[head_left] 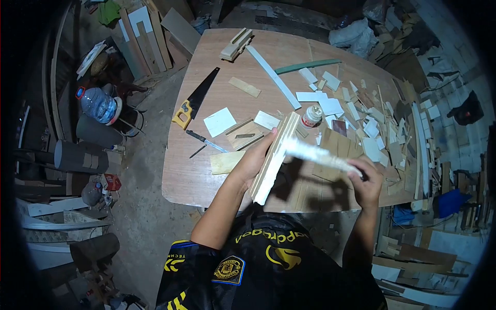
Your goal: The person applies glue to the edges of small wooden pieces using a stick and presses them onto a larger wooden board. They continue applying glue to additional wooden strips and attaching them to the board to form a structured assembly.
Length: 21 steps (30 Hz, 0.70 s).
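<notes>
My left hand [253, 159] is wrapped round a long layered wooden piece [267, 174], raised at a slant over the table's near edge. White coats its lower end and shines along its middle. In my right hand [368, 182] is the handle of a white-smeared paintbrush [315, 153], blurred by motion. The brush's broad end overlaps the upper face of the wooden piece, and its bristles are not sharp enough to make out. Just beyond the wood stands a small jar [312, 117] with a whitish top.
On the table [186, 178] lie a handsaw [199, 95], a snap-off cutter [206, 140] and a grooved wooden block [245, 135]. Another layered wooden piece [237, 44] is at the far edge. Many offcuts [371, 126] crowd the right side. A water bottle [99, 105] stands left.
</notes>
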Available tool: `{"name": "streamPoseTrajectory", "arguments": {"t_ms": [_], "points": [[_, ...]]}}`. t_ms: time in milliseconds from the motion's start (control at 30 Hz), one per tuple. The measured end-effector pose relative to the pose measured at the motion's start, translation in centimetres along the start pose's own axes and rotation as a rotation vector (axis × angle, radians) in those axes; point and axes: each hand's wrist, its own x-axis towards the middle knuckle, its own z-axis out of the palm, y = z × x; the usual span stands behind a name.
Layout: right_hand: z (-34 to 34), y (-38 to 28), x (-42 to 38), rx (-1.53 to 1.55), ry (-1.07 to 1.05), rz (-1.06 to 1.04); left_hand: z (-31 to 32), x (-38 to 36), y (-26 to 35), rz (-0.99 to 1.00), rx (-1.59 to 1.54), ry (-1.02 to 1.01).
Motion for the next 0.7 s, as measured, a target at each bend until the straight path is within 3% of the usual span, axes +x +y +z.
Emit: {"name": "streamPoseTrajectory", "arguments": {"t_ms": [33,133,200,267,333,400,467,600,667,700], "points": [[0.3,-0.2,-0.3,0.1,-0.062,0.049,0.1,0.0,0.0,0.013,-0.037,-0.001],[0.8,-0.9,0.3,0.018,-0.132,0.049,0.0,0.2,0.2,0.032,-0.077,0.013],[1.1,-0.5,0.7,-0.045,-0.069,0.087,-0.1,0.2,0.3,0.023,-0.023,0.008],[1.7,-0.3,1.2,0.024,0.181,0.064,0.1,0.3,0.5,0.027,-0.01,0.012],[0.9,-1.0,0.9,0.026,0.169,0.081,-0.1,0.2,0.6,0.026,0.003,0.02],[-0.2,-0.8,0.2,0.089,-0.186,-0.025,-0.4,0.3,0.9,0.021,-0.079,-0.051],[0.5,-1.0,0.2,0.177,-0.264,-0.036,-0.7,0.4,1.2,0.03,-0.001,-0.033],[1.1,-1.7,1.0,-0.009,-0.165,0.006,-0.4,0.9,1.0,0.056,-0.059,-0.03],[1.5,-2.1,1.4,-0.037,0.045,0.151,-0.6,0.8,1.2,0.052,-0.025,-0.06],[1.5,-1.6,1.4,-0.02,0.062,0.115,-0.5,0.7,1.3,0.034,-0.004,-0.033]]}}
